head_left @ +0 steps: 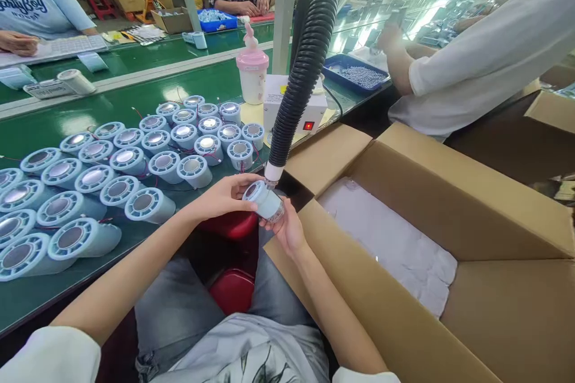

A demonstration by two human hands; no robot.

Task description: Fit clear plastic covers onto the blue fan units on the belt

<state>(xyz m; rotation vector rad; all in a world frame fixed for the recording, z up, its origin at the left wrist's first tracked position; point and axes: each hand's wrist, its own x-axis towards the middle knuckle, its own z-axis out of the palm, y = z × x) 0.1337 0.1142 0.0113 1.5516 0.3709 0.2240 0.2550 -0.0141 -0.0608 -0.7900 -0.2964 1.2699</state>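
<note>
A light blue cylindrical plastic housing (268, 203) is held between my two hands, tilted, with a vented ring and a round metallic face at its upper left end. My left hand (227, 197) has its thumb and fingers around that end. My right hand (290, 228) grips the opposite end, where a clear plastic part shows. The white nozzle (273, 172) of a black corrugated hose (299, 66) meets the housing at its top; whether they touch I cannot tell. Several similar housings (194, 171) with thin red and dark wires stand in rows at the left on the green bench (171, 203).
An open cardboard box (417, 191) with white sheeting inside lies at the right. Behind the hose are a white device (294, 111) with a red switch and a pink-topped pump bottle (253, 72). A co-worker in white sleeves (476, 60) works beside a blue tray (354, 75).
</note>
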